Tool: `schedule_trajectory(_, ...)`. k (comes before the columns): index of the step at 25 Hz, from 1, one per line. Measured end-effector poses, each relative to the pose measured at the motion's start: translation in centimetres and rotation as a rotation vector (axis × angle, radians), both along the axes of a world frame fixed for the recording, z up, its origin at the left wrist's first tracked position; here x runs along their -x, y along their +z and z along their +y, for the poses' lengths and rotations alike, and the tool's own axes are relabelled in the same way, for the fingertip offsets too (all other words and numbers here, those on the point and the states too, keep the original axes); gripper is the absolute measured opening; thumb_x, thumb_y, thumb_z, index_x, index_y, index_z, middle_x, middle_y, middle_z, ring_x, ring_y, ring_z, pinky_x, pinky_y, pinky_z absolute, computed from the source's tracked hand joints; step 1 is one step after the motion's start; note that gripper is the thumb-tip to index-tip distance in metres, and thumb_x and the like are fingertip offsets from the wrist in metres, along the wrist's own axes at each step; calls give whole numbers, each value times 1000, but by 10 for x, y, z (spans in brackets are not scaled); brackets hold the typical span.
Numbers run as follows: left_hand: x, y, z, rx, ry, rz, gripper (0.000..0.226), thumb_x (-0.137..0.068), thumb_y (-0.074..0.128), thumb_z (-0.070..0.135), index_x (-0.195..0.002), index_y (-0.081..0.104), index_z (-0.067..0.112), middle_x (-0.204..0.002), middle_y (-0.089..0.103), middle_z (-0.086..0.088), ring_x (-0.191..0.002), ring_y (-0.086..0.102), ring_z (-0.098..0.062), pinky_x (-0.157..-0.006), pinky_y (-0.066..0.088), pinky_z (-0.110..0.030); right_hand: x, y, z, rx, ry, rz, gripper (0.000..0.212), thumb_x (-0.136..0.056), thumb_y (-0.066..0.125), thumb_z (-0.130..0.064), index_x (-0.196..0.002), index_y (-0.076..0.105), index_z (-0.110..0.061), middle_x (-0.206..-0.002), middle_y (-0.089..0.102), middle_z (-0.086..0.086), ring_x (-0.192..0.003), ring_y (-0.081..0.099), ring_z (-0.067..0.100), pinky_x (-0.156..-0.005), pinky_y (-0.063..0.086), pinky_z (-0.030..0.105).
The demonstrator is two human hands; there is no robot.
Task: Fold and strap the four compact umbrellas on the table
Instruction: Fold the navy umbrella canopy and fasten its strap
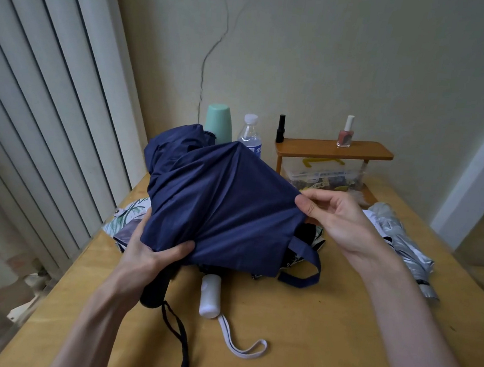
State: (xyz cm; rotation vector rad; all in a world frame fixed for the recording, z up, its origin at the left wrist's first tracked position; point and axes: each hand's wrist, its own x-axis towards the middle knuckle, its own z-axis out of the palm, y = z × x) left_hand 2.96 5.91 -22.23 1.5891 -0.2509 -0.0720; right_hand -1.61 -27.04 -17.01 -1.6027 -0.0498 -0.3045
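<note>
I hold a navy blue compact umbrella (221,202) above the table, its canopy loose and spread. My left hand (152,253) grips the gathered cloth near the black handle (156,286), whose black wrist cord hangs down. My right hand (333,215) pinches the canopy's right edge and pulls it outward. The navy closing strap (305,267) dangles below the cloth. Under it lies a leaf-patterned umbrella (125,216) and a white handle (210,298) with a white loop. A silver umbrella (404,245) lies at the right.
The yellow wooden table (294,323) stands against the wall. At the back are a mint green cup (218,122), a water bottle (250,136), and a small wooden shelf (334,149) with two nail polish bottles over a clear plastic box (323,175). Vertical blinds fill the left.
</note>
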Motion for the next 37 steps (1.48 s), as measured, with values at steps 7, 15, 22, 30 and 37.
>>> schedule_trajectory(7, 2, -1, -10, -19, 44, -13, 124, -43, 98, 45, -154, 45, 28, -137, 64, 3, -117, 69, -14, -105, 56, -48, -8, -7, 22, -116, -83, 62, 32, -89, 80, -26, -119, 73, -18, -114, 80, 2, -114, 74, 22, -95, 59, 36)
schedule_trajectory(15, 2, 2, -10, 2, 29, -11, 126, -40, 98, 46, -154, 45, 27, -138, 64, 3, -116, 70, -11, -99, 58, -37, -7, 1, 20, -162, 16, -79, 38, -100, 60, 6, -135, 67, -7, -127, 75, 9, -125, 68, 23, -103, 56, 31)
schedule_trajectory(22, 4, 5, -9, -5, 1, -26, 105, -57, 100, 22, -146, 47, 28, -130, 64, 9, -100, 70, 6, -79, 59, -16, 1, 8, 23, -201, 146, -6, 44, -90, 74, -16, -133, 67, -10, -131, 73, 7, -126, 67, 21, -109, 50, 34)
schedule_trajectory(30, -2, 2, -2, -37, -34, -29, 138, -41, 99, 47, -161, 35, 30, -143, 60, 7, -112, 69, 0, -97, 56, -27, 19, 26, -14, 387, 30, -43, 32, -78, 79, -41, -89, 75, -11, -94, 79, 3, -92, 76, 18, -85, 62, 32)
schedule_trajectory(37, -1, -2, -8, -86, -104, -63, 135, -46, 99, 49, -162, 32, 40, -150, 56, 14, -126, 62, 1, -106, 52, -28, 21, 25, 6, 323, 132, 49, 32, -85, 82, -37, -110, 79, -17, -111, 80, -3, -108, 74, 16, -92, 55, 29)
